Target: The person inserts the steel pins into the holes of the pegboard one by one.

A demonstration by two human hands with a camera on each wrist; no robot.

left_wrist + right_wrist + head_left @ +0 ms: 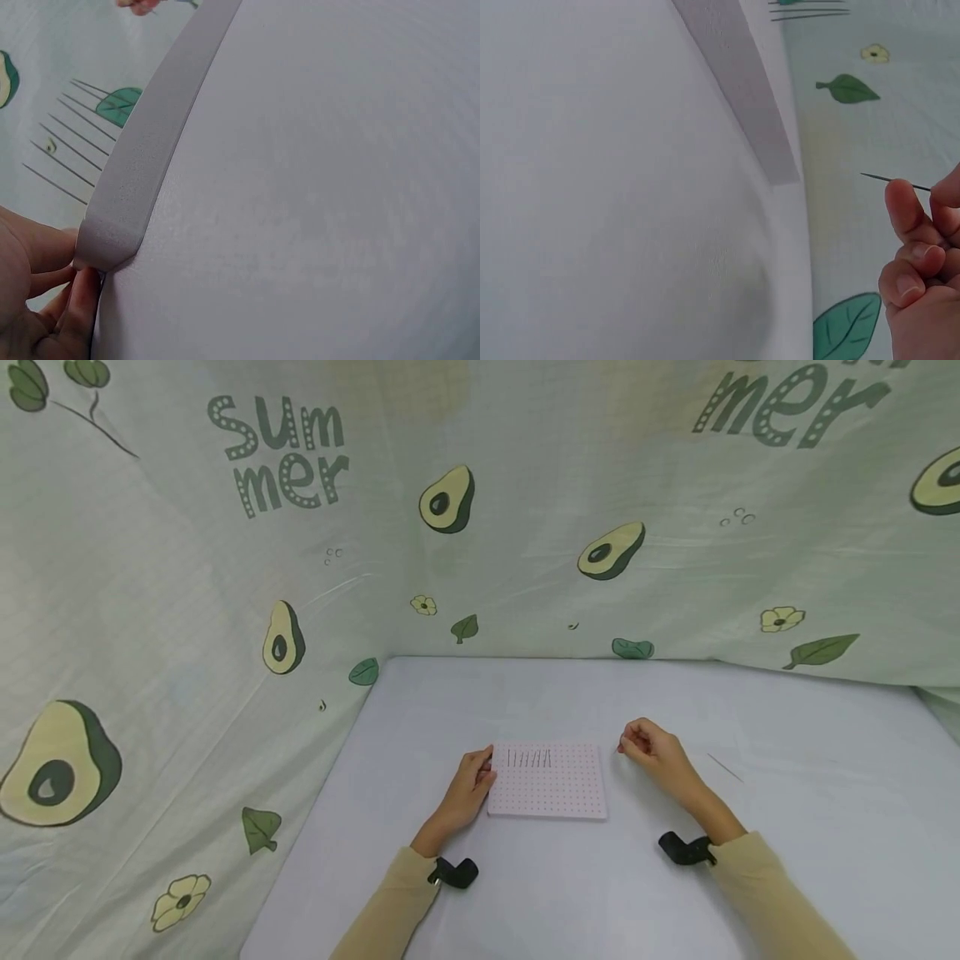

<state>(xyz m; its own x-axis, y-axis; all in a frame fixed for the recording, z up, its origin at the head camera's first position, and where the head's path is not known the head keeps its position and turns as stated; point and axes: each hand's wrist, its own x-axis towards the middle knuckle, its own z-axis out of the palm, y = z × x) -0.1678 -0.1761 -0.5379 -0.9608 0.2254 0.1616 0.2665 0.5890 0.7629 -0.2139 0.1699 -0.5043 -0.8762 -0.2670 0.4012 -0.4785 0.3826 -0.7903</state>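
Note:
A pale pink board (555, 795) dotted with rows of small holes lies on the white table. Several thin dark needles (528, 758) stand in a row near its far left corner. My left hand (467, 787) holds the board's left edge; in the left wrist view its fingers (79, 304) pinch the board's corner. Off the board's right side, raised above the table, is my right hand (663, 764). Between thumb and forefinger it pinches a thin needle (875, 177), whose pointed end sticks out past the fingertips. The other fingers of that hand are curled.
To the right of my right hand, a thin reddish stick-like piece (724, 767) lies on the white table (555, 893). A pale green cloth (525, 602) printed with avocados and leaves hangs behind and to the left. Each wrist carries a black camera (684, 848).

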